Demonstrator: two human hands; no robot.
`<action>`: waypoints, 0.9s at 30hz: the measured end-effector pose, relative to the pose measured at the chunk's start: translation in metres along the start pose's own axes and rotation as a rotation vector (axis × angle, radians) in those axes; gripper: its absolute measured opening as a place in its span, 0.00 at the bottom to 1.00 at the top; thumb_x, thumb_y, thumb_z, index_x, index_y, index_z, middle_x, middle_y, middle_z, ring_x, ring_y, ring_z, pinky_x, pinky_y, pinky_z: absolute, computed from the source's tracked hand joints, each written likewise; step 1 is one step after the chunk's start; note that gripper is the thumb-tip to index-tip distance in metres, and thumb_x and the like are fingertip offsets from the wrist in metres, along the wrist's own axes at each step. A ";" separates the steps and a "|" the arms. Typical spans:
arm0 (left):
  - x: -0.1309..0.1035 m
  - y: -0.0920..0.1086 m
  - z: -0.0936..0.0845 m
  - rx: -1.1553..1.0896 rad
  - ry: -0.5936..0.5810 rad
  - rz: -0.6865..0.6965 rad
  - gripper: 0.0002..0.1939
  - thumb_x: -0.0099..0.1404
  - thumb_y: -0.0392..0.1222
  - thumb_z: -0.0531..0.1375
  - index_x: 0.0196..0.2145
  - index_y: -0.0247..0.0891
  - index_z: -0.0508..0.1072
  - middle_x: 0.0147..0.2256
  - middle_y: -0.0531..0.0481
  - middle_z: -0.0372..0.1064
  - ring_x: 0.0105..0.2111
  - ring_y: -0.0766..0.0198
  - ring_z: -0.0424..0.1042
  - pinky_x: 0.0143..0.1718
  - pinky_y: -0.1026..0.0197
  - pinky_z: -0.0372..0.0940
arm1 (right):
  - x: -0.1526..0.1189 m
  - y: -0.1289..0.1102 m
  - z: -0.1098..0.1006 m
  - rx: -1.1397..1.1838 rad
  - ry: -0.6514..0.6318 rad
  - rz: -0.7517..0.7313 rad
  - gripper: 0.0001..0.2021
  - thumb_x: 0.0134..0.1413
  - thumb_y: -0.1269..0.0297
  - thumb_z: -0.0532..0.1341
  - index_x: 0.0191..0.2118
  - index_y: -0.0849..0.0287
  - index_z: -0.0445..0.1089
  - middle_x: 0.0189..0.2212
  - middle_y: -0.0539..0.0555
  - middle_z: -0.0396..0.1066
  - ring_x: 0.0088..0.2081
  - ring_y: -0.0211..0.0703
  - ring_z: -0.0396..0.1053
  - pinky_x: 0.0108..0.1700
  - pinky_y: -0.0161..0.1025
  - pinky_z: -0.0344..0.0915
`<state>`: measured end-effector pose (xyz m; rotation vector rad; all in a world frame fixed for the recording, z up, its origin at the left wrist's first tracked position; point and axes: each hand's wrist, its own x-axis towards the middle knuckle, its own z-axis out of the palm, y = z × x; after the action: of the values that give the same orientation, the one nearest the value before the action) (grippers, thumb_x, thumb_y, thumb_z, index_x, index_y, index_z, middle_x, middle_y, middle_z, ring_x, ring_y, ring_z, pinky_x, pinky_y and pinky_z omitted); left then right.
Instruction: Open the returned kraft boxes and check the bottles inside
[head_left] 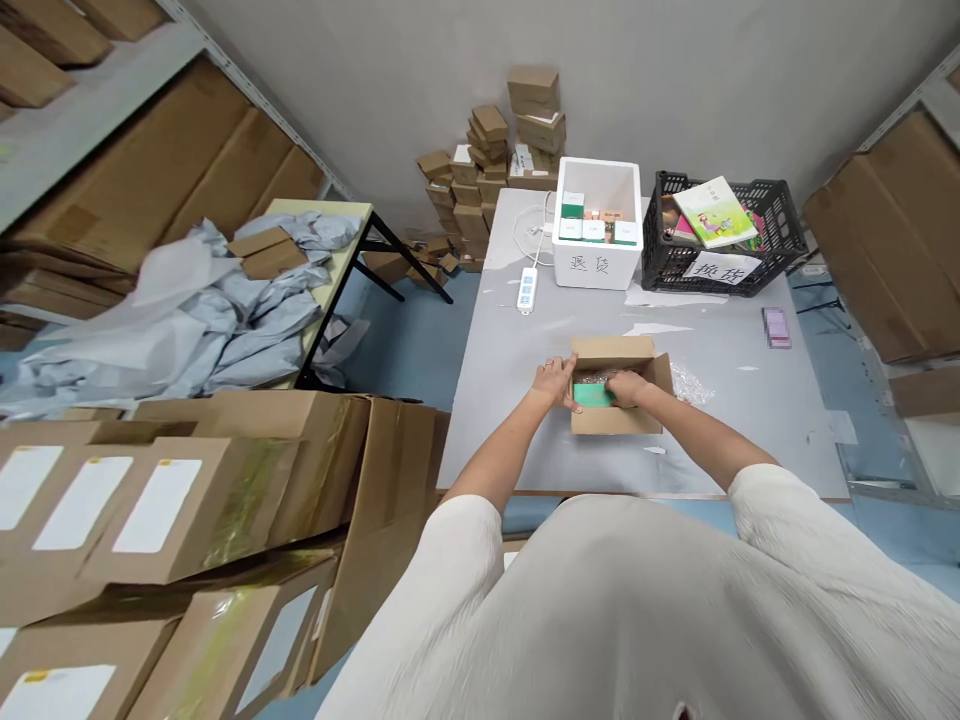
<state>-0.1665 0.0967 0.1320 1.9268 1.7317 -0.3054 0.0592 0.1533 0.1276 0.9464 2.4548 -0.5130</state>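
Note:
An open cardboard box (616, 421) with raised flaps sits on the grey table. Inside it lie a green box (593, 395) and some clear bubble wrap (598, 377). My left hand (555, 382) grips the cardboard box's left side, its fingers along the wall. Reaching in from the right, my right hand (627, 388) has its fingers curled at the right end of the green box, beside the bubble wrap. The fingertips of that hand are partly hidden. More bubble wrap (691, 385) lies just right of the cardboard box.
At the table's back stand a white foam bin (596, 272) holding small boxes and a black crate (776, 250) with books. A power strip (527, 290) and a purple packet (776, 327) lie on the table (510, 440). Stacked cartons (255, 490) fill the left; bagged parcels (247, 320) cover a side table.

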 end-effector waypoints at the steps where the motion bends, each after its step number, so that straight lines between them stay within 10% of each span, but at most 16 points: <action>1: 0.000 0.000 0.001 0.003 0.004 0.001 0.85 0.44 0.65 0.79 0.80 0.47 0.27 0.67 0.28 0.57 0.68 0.30 0.58 0.65 0.42 0.56 | 0.003 0.001 0.003 0.006 0.016 0.010 0.14 0.47 0.64 0.75 0.43 0.56 0.82 0.50 0.65 0.81 0.53 0.64 0.78 0.57 0.53 0.72; 11: 0.004 -0.002 0.009 -0.012 0.033 0.007 0.85 0.44 0.68 0.79 0.81 0.44 0.30 0.67 0.27 0.57 0.67 0.30 0.58 0.66 0.41 0.55 | 0.004 -0.005 0.007 -0.157 -0.056 0.036 0.33 0.58 0.66 0.69 0.68 0.64 0.66 0.60 0.72 0.75 0.63 0.65 0.71 0.63 0.53 0.67; 27: -0.011 -0.004 0.007 -0.080 0.099 -0.001 0.76 0.47 0.63 0.79 0.80 0.43 0.40 0.65 0.29 0.60 0.65 0.32 0.60 0.64 0.42 0.56 | -0.102 0.025 -0.064 0.296 0.355 0.127 0.26 0.49 0.57 0.73 0.52 0.53 0.67 0.46 0.58 0.79 0.44 0.56 0.75 0.42 0.42 0.66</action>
<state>-0.1711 0.0840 0.1306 1.9124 1.7799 -0.1413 0.1262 0.1482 0.2307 1.4092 2.6493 -0.7324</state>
